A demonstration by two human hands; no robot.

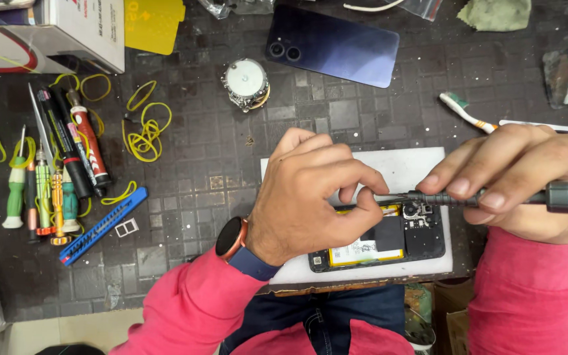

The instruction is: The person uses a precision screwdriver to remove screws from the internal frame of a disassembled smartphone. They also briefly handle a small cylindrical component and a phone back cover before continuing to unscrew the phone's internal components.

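So I've got the phone [389, 240] lying opened up, guts showing, on a white pad [422, 167] at the near edge of the desk [231, 164]. My left hand [310, 194] is curled over the phone's left half, thumb and forefinger pinched together right by the tip of the screwdriver [494, 195], though I can't tell what, if anything, is pinched between them. My right hand [520, 181] is closed around the screwdriver, holding it nearly flat, tip pointing left over the top edge of the phone near the camera module. The battery with its yellow and white label pokes out from under my left palm.

The back cover [333, 46], dark blue, sits face up farther back on the desk, with a small round metal part [246, 82] just left of it. A toothbrush [468, 113] lies just behind my right hand. Way over on the left there's a row of small screwdrivers [37, 194], some pens [73, 141], a blue cutter [103, 225], and a bunch of yellow rubber bands [144, 128] scattered about.
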